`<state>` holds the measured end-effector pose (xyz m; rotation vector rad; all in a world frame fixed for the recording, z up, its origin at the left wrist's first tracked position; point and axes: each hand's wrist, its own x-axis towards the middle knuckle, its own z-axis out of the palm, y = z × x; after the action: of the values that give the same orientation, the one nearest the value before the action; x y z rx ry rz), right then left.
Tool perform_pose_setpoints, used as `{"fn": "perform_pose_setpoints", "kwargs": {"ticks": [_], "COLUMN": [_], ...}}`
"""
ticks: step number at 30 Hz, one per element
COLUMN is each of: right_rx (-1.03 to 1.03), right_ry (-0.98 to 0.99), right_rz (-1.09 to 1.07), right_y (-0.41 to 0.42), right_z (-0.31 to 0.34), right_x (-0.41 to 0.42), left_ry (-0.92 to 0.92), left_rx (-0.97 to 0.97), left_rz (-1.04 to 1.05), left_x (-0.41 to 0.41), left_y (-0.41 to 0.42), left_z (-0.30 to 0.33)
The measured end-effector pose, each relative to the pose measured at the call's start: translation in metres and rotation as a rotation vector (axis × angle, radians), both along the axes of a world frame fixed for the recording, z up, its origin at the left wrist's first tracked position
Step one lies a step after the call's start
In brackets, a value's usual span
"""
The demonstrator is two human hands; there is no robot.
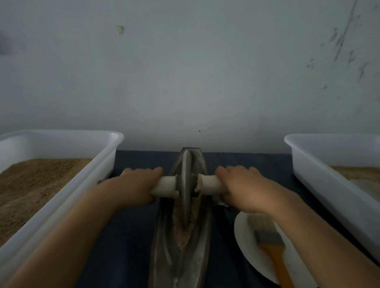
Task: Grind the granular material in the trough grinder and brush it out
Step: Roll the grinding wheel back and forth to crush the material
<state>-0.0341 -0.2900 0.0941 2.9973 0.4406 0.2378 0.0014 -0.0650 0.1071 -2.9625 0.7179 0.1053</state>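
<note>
A dark metal boat-shaped trough grinder (165, 267) lies lengthwise on the dark table in the middle. Its grey grinding wheel (186, 185) stands upright in the groove toward the far end, on a pale axle handle (165, 186). My left hand (133, 186) grips the left end of the handle and my right hand (243, 185) grips the right end. Pinkish-brown ground material (183, 227) lies in the groove just behind and beside the wheel. A brush (267, 233) with an orange handle and pale bristles rests on a white plate (245, 235) right of the trough, partly under my right forearm.
A white plastic tub (99, 165) with brown granular material stands at the left. Another white tub (325, 173) holding paler powder stands at the right. A grey wall rises directly behind the table, close to the trough's far tip.
</note>
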Motion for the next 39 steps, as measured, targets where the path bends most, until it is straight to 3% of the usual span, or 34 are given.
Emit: {"fn": "perform_pose_setpoints", "kwargs": {"ticks": [4, 7, 12, 16, 20, 24, 29, 32, 35, 37, 39], "right_rx": [0.029, 0.109, 0.050, 0.031, 0.078, 0.047, 0.120, 0.087, 0.077, 0.138, 0.142], "right_ry": [-0.297, -0.374, -0.252, 0.096, 0.497, 0.570, 0.388, 0.060, -0.251, -0.316, -0.257], "right_rz": [-0.010, 0.044, 0.024, 0.026, 0.059, 0.075, 0.015, -0.036, -0.039, -0.035, -0.054], "right_y": [-0.008, -0.013, -0.008, -0.001, 0.000, 0.002, 0.002, -0.002, -0.006, -0.007, -0.010], "right_z": [-0.020, -0.023, -0.014, 0.007, 0.036, 0.044, 0.025, 0.003, -0.021, -0.029, -0.030], "right_x": [0.024, 0.030, 0.018, -0.007, -0.035, -0.044, -0.021, 0.004, 0.024, 0.030, 0.031], "left_ry": [-0.477, -0.577, -0.358, -0.176, 0.167, 0.234, 0.135, -0.200, -0.474, -0.575, -0.622], "left_rx": [-0.179, -0.332, -0.293, -0.160, -0.176, -0.103, -0.203, -0.101, -0.168, -0.197, -0.167], "left_rz": [0.004, -0.002, -0.100, -0.153, -0.236, -0.251, -0.083, -0.009, -0.006, -0.035, -0.070], "left_x": [0.022, 0.028, 0.022, 0.002, -0.017, -0.023, -0.002, 0.015, 0.024, 0.025, 0.023], "left_y": [-0.005, -0.007, 0.008, 0.012, 0.024, 0.033, 0.029, 0.017, 0.012, 0.010, 0.006], "left_z": [-0.034, -0.044, -0.034, -0.008, 0.020, 0.030, 0.012, -0.010, -0.027, -0.032, -0.031]}}
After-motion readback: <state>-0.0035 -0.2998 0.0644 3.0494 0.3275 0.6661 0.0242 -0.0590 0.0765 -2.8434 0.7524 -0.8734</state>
